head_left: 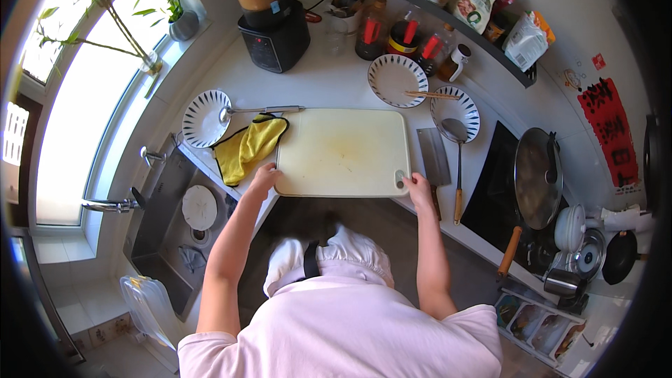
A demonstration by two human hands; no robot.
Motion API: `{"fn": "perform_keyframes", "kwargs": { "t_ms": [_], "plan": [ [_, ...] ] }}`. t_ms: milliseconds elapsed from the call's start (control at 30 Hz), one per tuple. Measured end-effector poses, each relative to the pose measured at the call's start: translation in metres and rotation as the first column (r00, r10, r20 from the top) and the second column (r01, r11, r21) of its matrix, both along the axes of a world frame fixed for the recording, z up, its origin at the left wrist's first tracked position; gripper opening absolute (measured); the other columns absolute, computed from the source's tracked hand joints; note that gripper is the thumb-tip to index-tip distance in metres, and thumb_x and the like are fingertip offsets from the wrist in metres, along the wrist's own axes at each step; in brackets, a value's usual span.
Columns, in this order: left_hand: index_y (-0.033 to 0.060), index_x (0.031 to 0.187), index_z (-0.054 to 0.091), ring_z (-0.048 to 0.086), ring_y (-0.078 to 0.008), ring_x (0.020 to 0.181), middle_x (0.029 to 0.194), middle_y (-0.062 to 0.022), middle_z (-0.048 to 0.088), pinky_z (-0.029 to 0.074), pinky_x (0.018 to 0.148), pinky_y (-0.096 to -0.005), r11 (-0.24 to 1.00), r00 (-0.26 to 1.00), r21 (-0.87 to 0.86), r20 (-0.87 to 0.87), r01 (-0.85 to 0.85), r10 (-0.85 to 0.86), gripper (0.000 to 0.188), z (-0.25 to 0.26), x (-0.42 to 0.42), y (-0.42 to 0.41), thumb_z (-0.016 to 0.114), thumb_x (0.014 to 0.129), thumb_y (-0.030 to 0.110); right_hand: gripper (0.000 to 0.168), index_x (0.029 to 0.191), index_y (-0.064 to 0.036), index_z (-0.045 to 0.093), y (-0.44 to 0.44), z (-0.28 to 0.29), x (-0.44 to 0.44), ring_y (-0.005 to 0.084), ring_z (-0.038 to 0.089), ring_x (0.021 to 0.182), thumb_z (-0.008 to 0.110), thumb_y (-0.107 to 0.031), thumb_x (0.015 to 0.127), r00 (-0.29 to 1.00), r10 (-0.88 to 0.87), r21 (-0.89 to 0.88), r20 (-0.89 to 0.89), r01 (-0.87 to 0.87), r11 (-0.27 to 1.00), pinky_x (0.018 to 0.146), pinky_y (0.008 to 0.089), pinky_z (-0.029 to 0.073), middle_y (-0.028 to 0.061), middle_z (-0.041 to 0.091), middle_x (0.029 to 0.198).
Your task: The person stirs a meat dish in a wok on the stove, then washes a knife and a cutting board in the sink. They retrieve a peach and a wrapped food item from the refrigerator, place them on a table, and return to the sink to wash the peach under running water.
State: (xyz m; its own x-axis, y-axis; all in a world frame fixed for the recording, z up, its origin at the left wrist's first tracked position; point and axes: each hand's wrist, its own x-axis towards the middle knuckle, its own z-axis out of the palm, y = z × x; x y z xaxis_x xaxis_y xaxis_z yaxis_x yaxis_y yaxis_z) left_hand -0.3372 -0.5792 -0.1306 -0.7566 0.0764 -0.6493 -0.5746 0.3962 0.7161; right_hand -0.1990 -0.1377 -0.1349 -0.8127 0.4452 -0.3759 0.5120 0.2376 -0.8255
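Both my hands hold a cream plastic cutting board (344, 155) by its near corners, and its front edge juts past the counter. My left hand (265, 177) grips the left corner, beside a yellow cloth with dark trim (247, 148). At the right corner, my right hand (418, 189) has its fingers by the board's small grey oval inset (399, 179). Yellowish stains and small crumbs mark the board's surface. Just right of the board lies a cleaver (434, 156), its dark handle partly behind my right hand and forearm.
A steel ladle (262, 109) rests on a patterned plate (202, 121). Chopsticks (433, 95) bridge two more plates, one bearing a turner (454, 128). A blender (275, 21) stands behind. The sink (157, 210) is left; a lidded pan (538, 178) sits on the black cooktop (485, 189) at right.
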Motion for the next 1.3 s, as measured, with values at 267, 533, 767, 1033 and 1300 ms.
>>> {"fn": "perform_keyframes", "kwargs": {
  "t_ms": [267,533,767,1033,1300],
  "plan": [
    [0.0012,0.132,0.052,0.060,-0.0189,0.105,0.116,-0.0082,0.062,0.047,0.092,-0.0317,0.895,0.976,0.414,0.201,-0.164,0.085,0.050,0.012,0.040,-0.003,0.064,0.084,0.001,0.022,0.109,-0.001,0.054,0.003,0.044,0.110,0.0125,0.057,0.094,0.062,-0.007,0.090,0.991,-0.108,-0.482,-0.079,0.057,0.874,0.082,0.0265,0.045,0.0048,0.061,0.101],
    [-0.0002,0.131,0.052,0.055,-0.0161,0.113,0.122,-0.0068,0.060,0.042,0.098,-0.0293,0.785,0.993,0.610,0.039,-0.112,0.112,0.046,0.080,0.072,-0.017,0.062,0.086,0.001,0.038,0.119,-0.005,0.052,-0.010,0.111,0.103,0.0164,0.057,0.100,0.064,-0.011,0.083,0.961,-0.246,-0.633,-0.124,0.114,0.766,0.081,0.0326,0.049,0.0053,0.058,0.108],
    [-0.0026,0.129,0.054,0.055,-0.0151,0.111,0.120,-0.0078,0.061,0.042,0.097,-0.0306,0.784,0.917,0.559,-0.101,-0.268,0.386,0.045,0.089,0.127,-0.166,0.062,0.085,0.002,0.050,0.126,0.002,0.048,-0.147,0.145,-0.030,0.0227,0.058,0.105,0.069,-0.015,0.083,0.991,0.079,-0.566,-0.108,-0.126,0.815,0.092,0.0347,0.046,0.0108,0.058,0.116],
    [-0.0001,0.133,0.047,0.059,-0.0344,0.101,0.106,-0.0184,0.063,0.047,0.087,-0.0419,0.594,0.589,-0.442,-0.806,-0.672,0.067,0.064,0.075,0.119,-0.376,0.074,0.079,0.021,0.033,0.117,0.007,0.055,-0.373,0.164,-0.082,0.0209,0.064,0.093,0.059,-0.012,0.091,0.873,0.431,-0.612,-0.228,-0.473,0.634,0.082,0.0322,0.052,0.0139,0.064,0.108],
    [0.0050,0.102,0.064,0.063,-0.0325,0.088,0.089,-0.0176,0.065,0.050,0.078,-0.0418,0.631,0.751,-0.590,-0.660,-0.505,-0.016,0.019,0.053,0.042,-0.474,0.058,0.084,0.011,0.024,0.109,0.005,0.061,-0.510,0.155,-0.076,0.0123,0.062,0.083,0.059,-0.012,0.091,0.768,0.619,-0.483,-0.164,-0.609,0.628,0.072,0.0269,0.051,0.0083,0.066,0.098]
  ]
}}
